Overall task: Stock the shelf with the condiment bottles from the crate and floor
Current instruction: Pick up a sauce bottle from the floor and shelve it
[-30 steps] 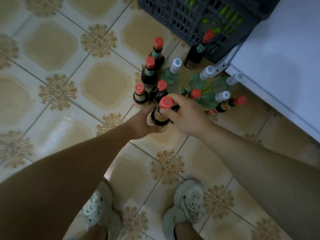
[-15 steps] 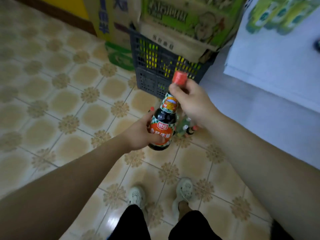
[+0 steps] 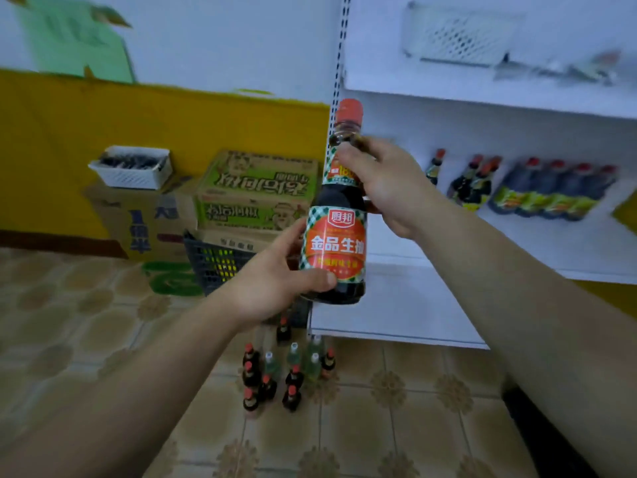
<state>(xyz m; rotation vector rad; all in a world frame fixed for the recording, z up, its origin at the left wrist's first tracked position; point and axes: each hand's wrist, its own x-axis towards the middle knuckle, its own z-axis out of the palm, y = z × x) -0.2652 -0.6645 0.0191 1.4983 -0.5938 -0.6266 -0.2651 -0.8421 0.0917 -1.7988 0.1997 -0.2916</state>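
Between left hand point(image 3: 272, 282) and right hand point(image 3: 387, 188), one bottle point(image 3: 339, 244)

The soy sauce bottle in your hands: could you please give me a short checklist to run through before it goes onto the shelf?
1. Grip: left hand holds the body of the soy sauce bottle and right hand holds its neck. Ok.
2. Red cap on: ok.
3. Bottle upright, label readable: ok.
4. Free space on the shelf left of the dark bottles: ok.
5. Headroom under the board above: cannot tell.
6. Floor stock finished: not ok, floor bottles stand below.
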